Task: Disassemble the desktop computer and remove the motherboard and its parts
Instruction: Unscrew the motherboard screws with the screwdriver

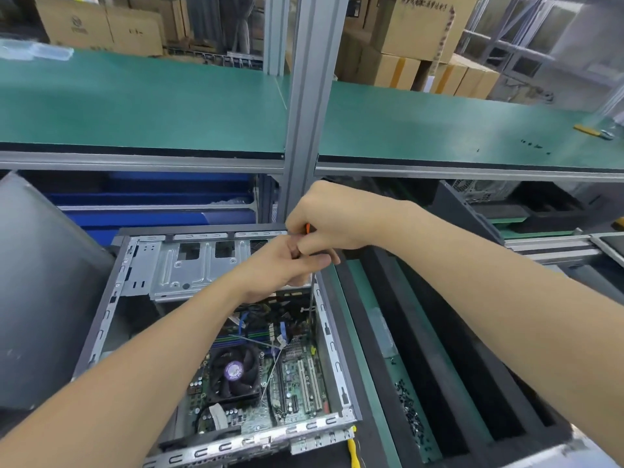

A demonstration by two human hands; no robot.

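Holding one thin metal screwdriver (312, 292): right hand (332, 219) wrapped on top, left hand (280, 265) pinching lower. Underneath, open grey computer case (104, 319), bumpy green motherboard (256, 417) inside, round black fan (234, 371).

The open computer case (111, 298) gives access from above only; its metal walls close all four sides. The far part is roofed by the drive cage (189, 265), and both hands (287, 265) (331, 217) with the screwdriver (312, 292) crowd the far right corner. Over the motherboard (297, 376), the fan (234, 371) and loose cables (266, 346) stand in the way. A grey panel (44, 292) blocks the left. Right of the case, black foam trays (422, 332) lie open from above.
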